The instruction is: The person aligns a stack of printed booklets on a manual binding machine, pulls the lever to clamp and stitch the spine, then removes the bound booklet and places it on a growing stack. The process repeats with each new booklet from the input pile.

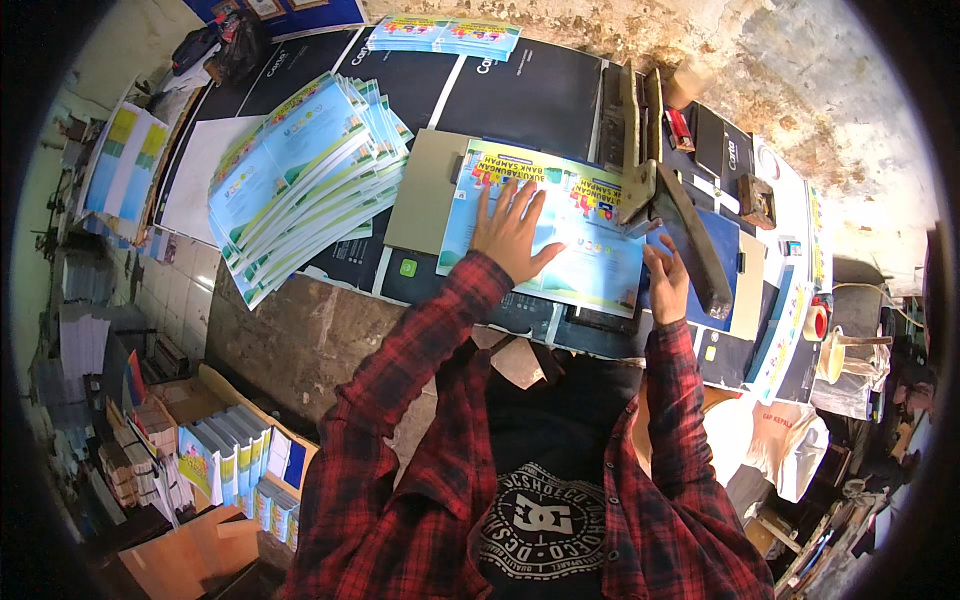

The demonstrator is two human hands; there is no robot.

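Left hand (512, 232), grip spread wide and flat on the blue-yellow printed sheet (588, 268) mid-worktop (535, 100), right hand (667, 285) by its right edge, fingers curled, holding I can't tell, fanned sheets (290, 180) leftward.

dark tabletop (525, 100) | fanned printed sheets (300, 160), left | grey board (412, 205) | lever tool (697, 240), right | printed stack (440, 40), far edge

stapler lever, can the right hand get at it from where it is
Probably yes: the right hand is close beside the stapler lever, and nothing visible stands between them.
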